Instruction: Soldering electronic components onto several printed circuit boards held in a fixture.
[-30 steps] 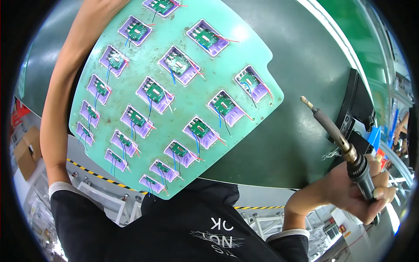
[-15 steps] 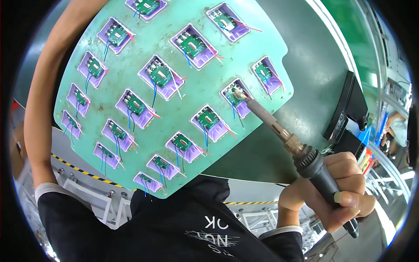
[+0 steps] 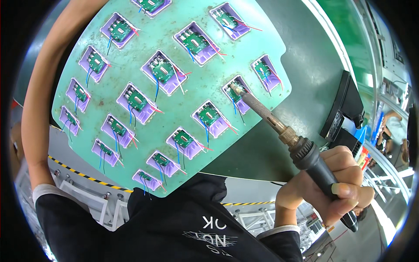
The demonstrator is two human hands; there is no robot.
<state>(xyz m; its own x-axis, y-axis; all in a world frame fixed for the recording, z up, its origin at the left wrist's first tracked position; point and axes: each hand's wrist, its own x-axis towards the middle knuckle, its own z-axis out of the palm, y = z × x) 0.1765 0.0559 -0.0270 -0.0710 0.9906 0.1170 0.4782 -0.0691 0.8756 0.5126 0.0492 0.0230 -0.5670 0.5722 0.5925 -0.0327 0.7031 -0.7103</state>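
Observation:
My right hand (image 3: pixel 342 179) is closed round the black handle of a soldering iron (image 3: pixel 310 158). Its tip points up and left, at the upper part of a small green circuit board (image 3: pixel 232 94) in a purple plastic case (image 3: pixel 245 106); whether it touches cannot be made out. That case sits in a cutout of a large light-green tray (image 3: pixel 240 56). Several similar purple cases fill the tray in rows, each with a circuit board and loose thin wires in red, blue, white or black. My left forearm (image 3: pixel 36 113) reaches up along the tray's left side, and the hand is beyond the upper edge.
Under the tray lies a dark green tabletop (image 3: pixel 305 61) with a curved pale rim. A black device (image 3: pixel 342 107) stands at its right edge, near a blue item (image 3: pixel 360 133). White metal frames (image 3: pixel 100 205) and yellow-black floor tape (image 3: pixel 83 174) show below. Another person's arm (image 3: pixel 390 120) appears far right.
The tray and the soldering iron have shifted slightly in the picture. The iron's tip remains at the same case, and my right hand keeps its grip.

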